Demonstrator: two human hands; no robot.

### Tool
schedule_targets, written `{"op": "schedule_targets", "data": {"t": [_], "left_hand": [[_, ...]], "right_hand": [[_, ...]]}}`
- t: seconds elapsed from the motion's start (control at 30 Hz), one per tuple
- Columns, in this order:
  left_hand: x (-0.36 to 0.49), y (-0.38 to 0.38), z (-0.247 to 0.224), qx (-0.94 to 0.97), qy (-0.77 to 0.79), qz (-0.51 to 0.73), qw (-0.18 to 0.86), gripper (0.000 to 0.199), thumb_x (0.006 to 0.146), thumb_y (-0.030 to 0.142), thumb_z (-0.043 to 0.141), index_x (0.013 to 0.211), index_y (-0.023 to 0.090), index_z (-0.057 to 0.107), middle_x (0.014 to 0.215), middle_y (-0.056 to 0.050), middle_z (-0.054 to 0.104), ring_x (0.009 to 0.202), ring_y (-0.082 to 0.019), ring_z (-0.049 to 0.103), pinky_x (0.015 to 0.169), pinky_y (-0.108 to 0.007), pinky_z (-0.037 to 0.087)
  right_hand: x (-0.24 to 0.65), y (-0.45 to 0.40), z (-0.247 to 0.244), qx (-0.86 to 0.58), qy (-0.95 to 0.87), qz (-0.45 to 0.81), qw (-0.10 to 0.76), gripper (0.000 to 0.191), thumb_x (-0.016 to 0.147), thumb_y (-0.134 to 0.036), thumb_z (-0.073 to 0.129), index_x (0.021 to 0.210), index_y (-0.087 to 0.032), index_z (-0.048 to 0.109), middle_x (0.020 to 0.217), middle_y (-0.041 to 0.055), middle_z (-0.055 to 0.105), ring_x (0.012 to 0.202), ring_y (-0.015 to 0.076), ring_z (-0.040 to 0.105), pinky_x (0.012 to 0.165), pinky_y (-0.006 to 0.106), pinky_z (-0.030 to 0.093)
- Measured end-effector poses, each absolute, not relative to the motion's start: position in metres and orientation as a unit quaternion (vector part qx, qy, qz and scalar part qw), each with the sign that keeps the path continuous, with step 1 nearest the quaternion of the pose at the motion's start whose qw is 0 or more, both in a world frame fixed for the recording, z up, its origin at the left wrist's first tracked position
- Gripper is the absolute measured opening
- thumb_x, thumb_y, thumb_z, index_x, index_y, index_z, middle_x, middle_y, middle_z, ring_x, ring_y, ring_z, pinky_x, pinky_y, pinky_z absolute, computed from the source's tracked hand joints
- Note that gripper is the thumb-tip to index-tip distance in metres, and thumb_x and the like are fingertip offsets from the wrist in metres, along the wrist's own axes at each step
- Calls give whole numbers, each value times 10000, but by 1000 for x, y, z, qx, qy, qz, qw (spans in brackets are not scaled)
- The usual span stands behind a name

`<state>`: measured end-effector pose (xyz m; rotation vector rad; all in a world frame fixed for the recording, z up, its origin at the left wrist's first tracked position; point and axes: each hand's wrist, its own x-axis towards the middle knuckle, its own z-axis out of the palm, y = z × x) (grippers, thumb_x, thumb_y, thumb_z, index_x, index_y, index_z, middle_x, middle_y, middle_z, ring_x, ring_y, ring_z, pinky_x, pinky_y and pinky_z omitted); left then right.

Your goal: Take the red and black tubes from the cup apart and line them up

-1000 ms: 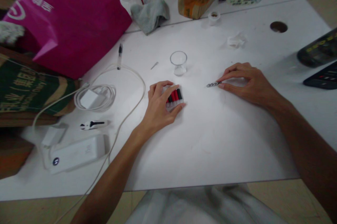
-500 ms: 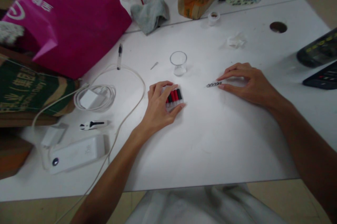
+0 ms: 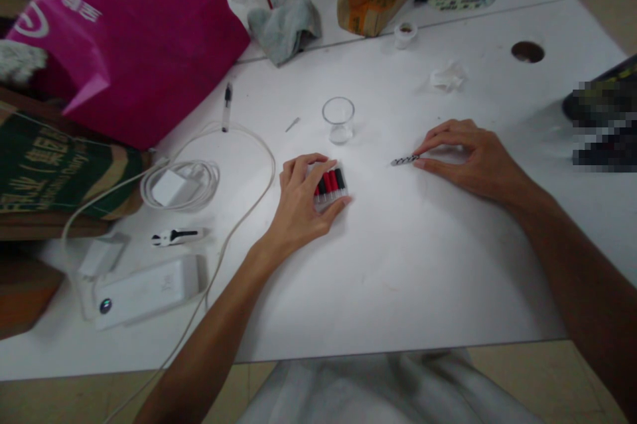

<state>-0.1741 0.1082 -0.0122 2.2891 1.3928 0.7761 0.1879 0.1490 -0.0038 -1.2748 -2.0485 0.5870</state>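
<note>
My left hand [image 3: 303,198] rests on the table, its fingers and thumb closed round the sides of a small clear case [image 3: 341,194]. Inside it stand several short red and black cylinders [image 3: 332,181], partly covered by the fingers. To the right, my right hand [image 3: 460,148] pinches one end of a short, slim piece with a black-and-white pattern [image 3: 404,160] between thumb and fingertips. Its free end points left, toward the case, low over or on the table; which, I cannot tell. A clear glass cup [image 3: 339,125] stands just beyond the case.
Left on the white table [image 3: 398,291] lie a pen [image 3: 227,107], a coiled white cable [image 3: 204,195], nail clippers [image 3: 176,237] and a white power bank [image 3: 149,291]. A pink bag [image 3: 149,46] stands behind. Crumpled tissue [image 3: 448,77] and a tape roll [image 3: 405,34] lie further back.
</note>
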Motion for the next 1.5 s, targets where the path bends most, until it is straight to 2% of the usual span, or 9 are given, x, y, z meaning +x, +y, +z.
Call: {"op": "schedule_targets", "data": {"t": [0.17,0.47,0.63,0.73,0.83,0.9,1.03,1.23,1.5], "left_hand": [[-174,108,-12,810,489,275,171,641,983,524,904,1540,339,646,1578,-129,643,1470,-380,538,1305,-647,449],[-174,108,-11,807,489,282,175,631,990,530,896,1538,341,648,1577,-127,650,1467,-375,553,1298,-645,461],[-174,107,-2,774,497,345,186,496,1044,562,827,1452,305,711,1473,-124,719,1417,-341,645,1276,-597,507],[-175,108,2,730,506,413,201,387,1089,579,762,1338,282,765,1345,-108,776,1318,-308,714,1202,-531,562],[-176,109,1,673,515,476,235,328,1110,564,745,1241,268,796,1246,-89,810,1208,-271,756,1091,-455,596],[-177,109,-1,636,518,507,264,310,1120,547,745,1209,258,812,1208,-82,823,1164,-252,773,1057,-421,594],[-178,109,-2,581,541,533,292,378,1113,606,745,1156,242,833,1126,-73,829,1079,-227,784,1013,-378,599],[-180,112,-4,535,549,566,304,461,1106,689,710,1055,245,822,990,-54,789,967,-200,750,934,-350,602],[-184,119,-1,461,514,611,387,581,1040,778,757,840,237,687,807,-17,643,718,-151,617,659,-317,510]], "right_hand": [[190,151,-7,-481,-779,227,331,78,980,-322,904,1055,-337,888,1151,63,841,1164,315,757,1158,584,519],[188,147,-2,-491,-776,232,320,121,998,-359,875,1099,-425,880,1185,39,837,1190,343,756,1166,641,524],[188,147,-2,-527,-724,245,371,159,950,-409,901,1092,-337,897,1164,72,852,1124,338,774,988,532,592],[188,148,-2,-555,-691,248,391,162,957,-446,890,1077,-337,895,1114,49,867,968,290,768,881,469,579],[189,149,-2,-569,-668,248,411,134,987,-480,866,1058,-370,896,1074,8,876,925,270,765,891,466,585],[190,150,-4,-575,-649,251,431,146,998,-478,867,1046,-345,902,1051,20,883,925,263,771,907,462,586],[192,153,-8,-578,-623,264,456,206,981,-476,891,1028,-276,908,1022,61,888,910,244,772,902,427,593],[189,153,-5,-571,-599,272,492,264,982,-531,896,975,-267,893,982,62,874,885,238,764,895,421,598],[195,162,-13,-533,-544,327,560,459,955,-709,897,911,-254,848,789,39,727,719,182,627,714,369,498]]}}
